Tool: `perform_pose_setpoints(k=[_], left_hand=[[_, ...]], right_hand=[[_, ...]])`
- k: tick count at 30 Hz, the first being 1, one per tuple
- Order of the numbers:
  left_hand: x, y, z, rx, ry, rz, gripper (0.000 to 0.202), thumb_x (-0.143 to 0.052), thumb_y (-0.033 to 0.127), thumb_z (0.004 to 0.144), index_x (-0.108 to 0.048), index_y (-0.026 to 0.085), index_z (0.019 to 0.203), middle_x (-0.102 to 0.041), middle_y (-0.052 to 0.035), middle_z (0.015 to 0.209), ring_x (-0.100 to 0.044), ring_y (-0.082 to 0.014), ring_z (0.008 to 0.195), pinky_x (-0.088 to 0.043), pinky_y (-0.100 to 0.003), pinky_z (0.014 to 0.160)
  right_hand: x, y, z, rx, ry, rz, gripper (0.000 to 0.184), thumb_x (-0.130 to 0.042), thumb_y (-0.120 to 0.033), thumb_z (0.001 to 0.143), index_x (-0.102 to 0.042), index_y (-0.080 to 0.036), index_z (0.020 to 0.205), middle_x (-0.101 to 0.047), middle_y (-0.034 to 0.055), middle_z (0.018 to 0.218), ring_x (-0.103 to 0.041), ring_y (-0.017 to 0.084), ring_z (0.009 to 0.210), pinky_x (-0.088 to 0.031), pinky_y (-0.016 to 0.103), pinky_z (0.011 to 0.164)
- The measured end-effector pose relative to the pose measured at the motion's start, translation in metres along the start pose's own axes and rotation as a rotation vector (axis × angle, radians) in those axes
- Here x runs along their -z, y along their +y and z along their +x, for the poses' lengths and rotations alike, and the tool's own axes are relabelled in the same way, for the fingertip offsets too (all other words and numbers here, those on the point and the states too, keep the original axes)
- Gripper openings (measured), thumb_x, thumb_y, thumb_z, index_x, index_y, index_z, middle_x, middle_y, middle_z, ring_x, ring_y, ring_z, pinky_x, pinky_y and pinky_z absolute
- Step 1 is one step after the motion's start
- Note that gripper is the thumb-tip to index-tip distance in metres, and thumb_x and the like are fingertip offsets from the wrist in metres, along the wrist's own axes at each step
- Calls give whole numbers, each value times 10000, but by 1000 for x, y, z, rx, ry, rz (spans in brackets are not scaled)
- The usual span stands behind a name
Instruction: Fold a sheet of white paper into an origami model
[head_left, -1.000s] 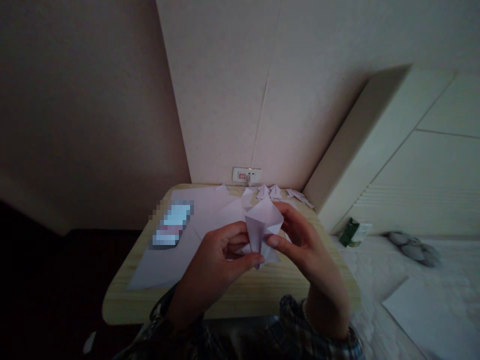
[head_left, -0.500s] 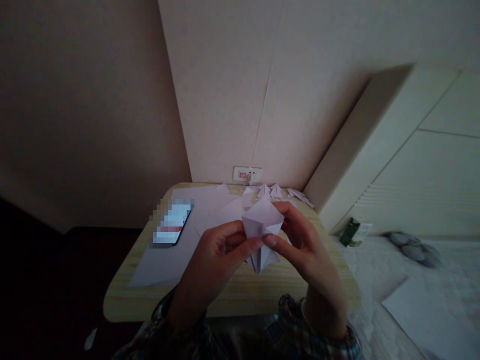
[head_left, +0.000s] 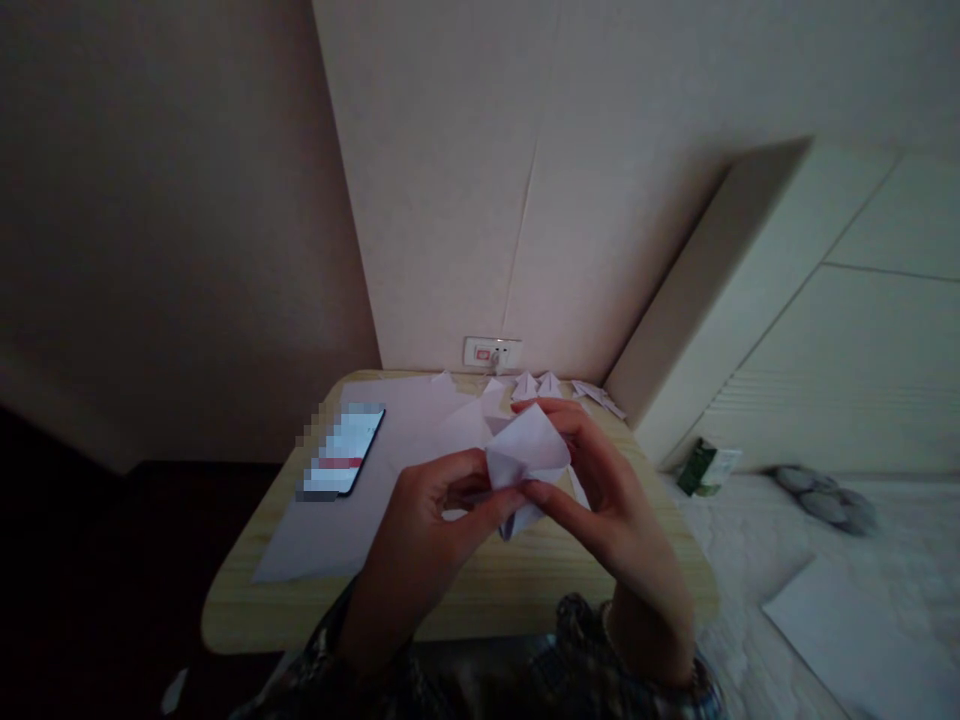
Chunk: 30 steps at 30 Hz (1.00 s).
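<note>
A folded piece of white paper (head_left: 526, 445) is held up over the front half of the small wooden table. My left hand (head_left: 442, 510) pinches its left side, thumb in front and fingers behind. On the other side my right hand (head_left: 604, 490) grips it, the thumb pressing low on the front and the index finger reaching behind the top. Both thumb tips almost meet at the paper's lower middle. A pointed lower part of the paper sticks out beneath the thumbs. The fingers hide much of its back.
A phone (head_left: 346, 450) with a lit screen rests on a large white sheet (head_left: 300, 540) on the table (head_left: 262, 620). Several small folded paper pieces (head_left: 538, 385) lie along the back edge. A wall socket (head_left: 492, 353) sits behind. To the right are a green-and-white packet (head_left: 709, 468) and paper (head_left: 855, 630) on a bed.
The upper flap of the folded paper has shifted its angle and less of the lower points shows. My right index finger now stretches further behind the paper's top.
</note>
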<state>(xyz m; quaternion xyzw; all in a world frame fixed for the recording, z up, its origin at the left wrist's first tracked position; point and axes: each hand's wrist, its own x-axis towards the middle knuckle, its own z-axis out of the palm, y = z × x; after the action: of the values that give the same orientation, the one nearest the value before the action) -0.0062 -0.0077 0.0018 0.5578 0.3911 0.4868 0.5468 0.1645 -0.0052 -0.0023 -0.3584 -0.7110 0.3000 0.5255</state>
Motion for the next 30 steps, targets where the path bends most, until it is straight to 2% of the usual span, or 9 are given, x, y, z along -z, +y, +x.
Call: perform_pose_setpoints(k=[6, 10, 15, 20, 26, 30], left_hand=[[0, 3, -1, -8, 28, 81, 54, -762, 203, 752, -801, 209, 789, -805, 37, 734, -738, -147, 698, -560, -209, 667], [-1, 1, -2, -3, 7, 85, 52, -746, 235, 772, -788, 206, 786, -800, 30, 757, -733, -160, 742, -557, -236, 728], [-1, -2, -1, -8, 46, 121, 83, -739, 291, 789, -775, 217, 787, -788, 27, 773, -708, -178, 771, -532, -267, 746], [-1, -2, 0, -29, 132, 157, 73, -773, 308, 768, -763, 239, 790, -774, 42, 794, -678, -179, 805, -496, -279, 774], [-1, 3, 0, -96, 150, 162, 49, -773, 270, 766, -744, 230, 773, -766, 39, 780, -678, -175, 786, -504, -277, 754], [-1, 3, 0, -110, 196, 218, 76, -769, 275, 767, -745, 237, 705, -729, 47, 678, -655, -173, 693, -521, -288, 716]], right_hand=[[5, -5, 1, 54, -12, -26, 194, -704, -441, 895, -660, -278, 991, -618, 60, 1305, -576, 285, 1233, -422, 493, 1106], [6, -9, 2, 68, 28, -67, 88, -687, -350, 922, -661, -267, 907, -630, 55, 1254, -567, 271, 1229, -430, 474, 1088], [5, -9, 2, 78, 36, -88, 32, -679, -267, 927, -663, -269, 900, -644, 44, 1238, -579, 253, 1213, -438, 451, 1068], [3, -9, 3, 75, 25, -72, 69, -679, -215, 923, -658, -274, 893, -648, 29, 1224, -583, 236, 1201, -439, 432, 1058], [0, -8, 4, 68, 33, -69, 79, -686, -209, 918, -659, -272, 879, -660, 25, 1214, -593, 231, 1177, -449, 430, 1048], [-2, -7, 4, 72, 38, -74, 69, -683, -212, 918, -669, -270, 883, -677, 35, 1200, -607, 239, 1154, -471, 437, 1029]])
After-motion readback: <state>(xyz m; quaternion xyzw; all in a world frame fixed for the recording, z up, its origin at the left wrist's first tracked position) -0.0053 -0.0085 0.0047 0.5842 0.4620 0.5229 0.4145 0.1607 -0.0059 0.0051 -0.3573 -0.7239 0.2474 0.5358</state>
